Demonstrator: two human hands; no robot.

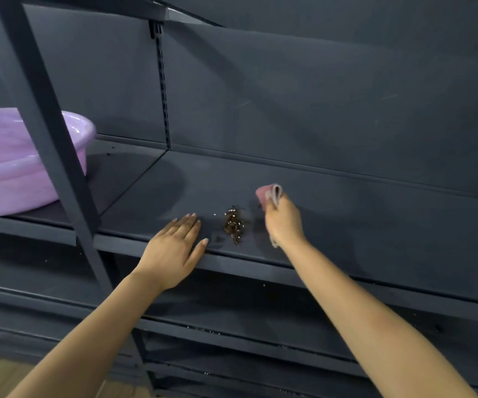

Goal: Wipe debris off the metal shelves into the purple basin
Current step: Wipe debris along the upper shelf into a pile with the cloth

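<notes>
Our left hand lies flat, fingers straight, on the dark grey metal shelf. The small brown debris pile sits between it and our right hand, which grips a pink cloth. The round purple plastic basin stands far left

Matt dark metal shelf; glossy purple plastic basin; soft pink cloth.

I see two bare forearms reaching in from the bottom of my view, no sleeves, watch, bracelets or gloves on either. My left hand shows short, pale, neatly trimmed nails and no rings; my right hand is likewise bare, with a slim wrist
</notes>
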